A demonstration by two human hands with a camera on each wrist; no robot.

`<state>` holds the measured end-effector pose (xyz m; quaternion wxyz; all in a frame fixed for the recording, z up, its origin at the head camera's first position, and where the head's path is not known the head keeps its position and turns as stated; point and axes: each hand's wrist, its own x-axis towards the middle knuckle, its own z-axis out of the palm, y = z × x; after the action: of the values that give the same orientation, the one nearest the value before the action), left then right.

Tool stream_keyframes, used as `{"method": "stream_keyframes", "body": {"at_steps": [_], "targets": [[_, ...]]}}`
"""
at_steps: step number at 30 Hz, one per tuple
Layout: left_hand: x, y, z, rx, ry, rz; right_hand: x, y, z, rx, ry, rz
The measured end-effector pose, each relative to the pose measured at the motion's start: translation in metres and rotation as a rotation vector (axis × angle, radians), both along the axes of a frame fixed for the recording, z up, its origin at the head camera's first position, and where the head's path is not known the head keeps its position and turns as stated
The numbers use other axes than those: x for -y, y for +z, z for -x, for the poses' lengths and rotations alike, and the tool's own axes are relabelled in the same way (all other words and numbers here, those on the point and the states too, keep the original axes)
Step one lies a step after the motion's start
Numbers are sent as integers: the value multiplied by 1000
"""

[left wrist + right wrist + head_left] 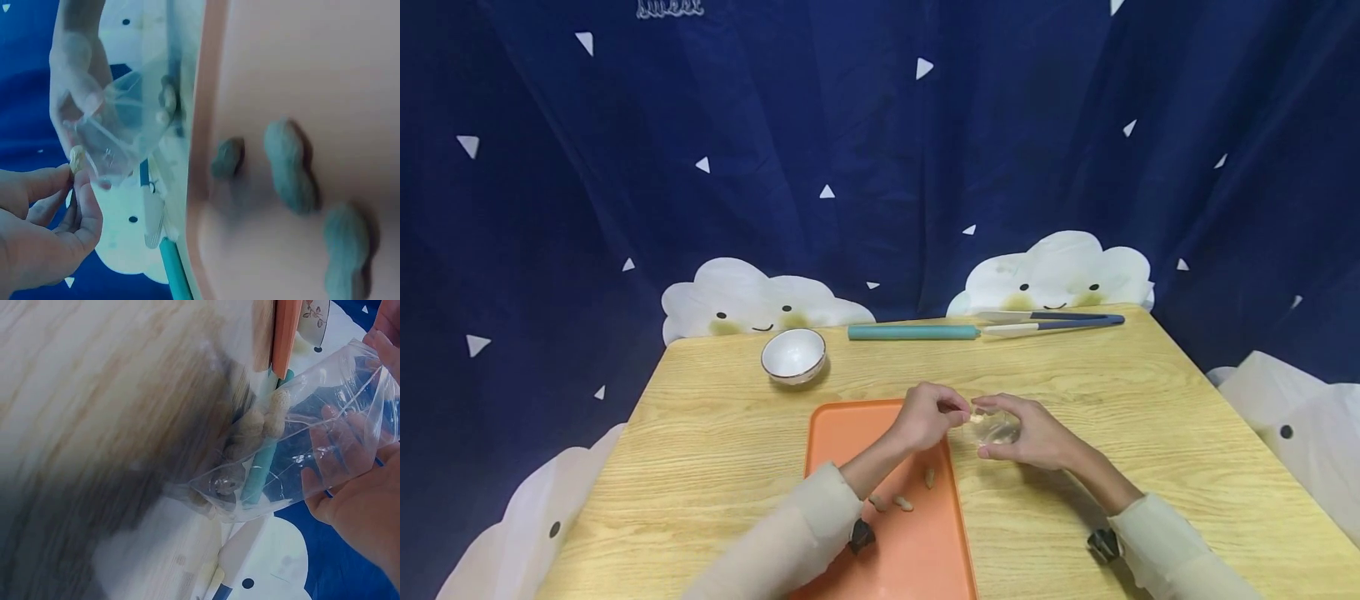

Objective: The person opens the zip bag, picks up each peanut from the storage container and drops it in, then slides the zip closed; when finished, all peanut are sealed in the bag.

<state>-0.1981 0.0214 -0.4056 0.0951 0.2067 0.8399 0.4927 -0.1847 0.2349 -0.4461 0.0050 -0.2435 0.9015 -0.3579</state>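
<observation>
My left hand (927,417) pinches a peanut (76,159) between thumb and fingertips, at the mouth of a clear plastic bag (997,428). The right hand (1036,435) holds that bag by its mouth, thumb and fingers spread around it. Several peanuts (275,415) lie in the bottom of the bag, seen through the plastic in the right wrist view. Below the left forearm is an orange tray (850,421). On it lie 3 unshelled peanuts (902,503), also large in the left wrist view.
A white bowl (793,354) with a dark rim stands at the back left of the wooden table (715,433). Along the back edge lie a long teal stick-shaped object (913,332) and tongs (1078,322) with dark blue handles. A blue curtain (850,125) hangs behind.
</observation>
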Motion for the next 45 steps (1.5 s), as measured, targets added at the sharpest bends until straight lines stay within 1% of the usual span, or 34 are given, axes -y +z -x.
{"method": "stream_keyframes", "body": {"at_steps": [4,7,12,14,17,21,26,30,35,40,45], "targets": [[-3,-2,-2,7,-32,-22,0,-1,0,-5,2,6],[0,-1,0,8,-44,-27,0,-1,0,-10,9,17],[15,0,4,17,-11,-14,-1,-1,0,-5,21,31],[22,-2,5,24,-4,3,-1,-2,0,-1,19,34],[35,-7,5,32,-4,36,-1,-2,0,6,15,40],[53,-17,1,22,-22,67,-1,-1,0,11,11,37],[72,-28,-7,18,-53,79,-2,-1,0,16,10,37],[86,-33,-11,26,-61,89,-2,-2,0,21,11,36],[105,-35,-15,37,-71,118,-2,-2,1,23,11,33],[117,-37,-22,80,-106,133,-2,-1,0,25,14,34],[125,-43,-29,143,-128,104,-1,0,0,31,13,36]]}}
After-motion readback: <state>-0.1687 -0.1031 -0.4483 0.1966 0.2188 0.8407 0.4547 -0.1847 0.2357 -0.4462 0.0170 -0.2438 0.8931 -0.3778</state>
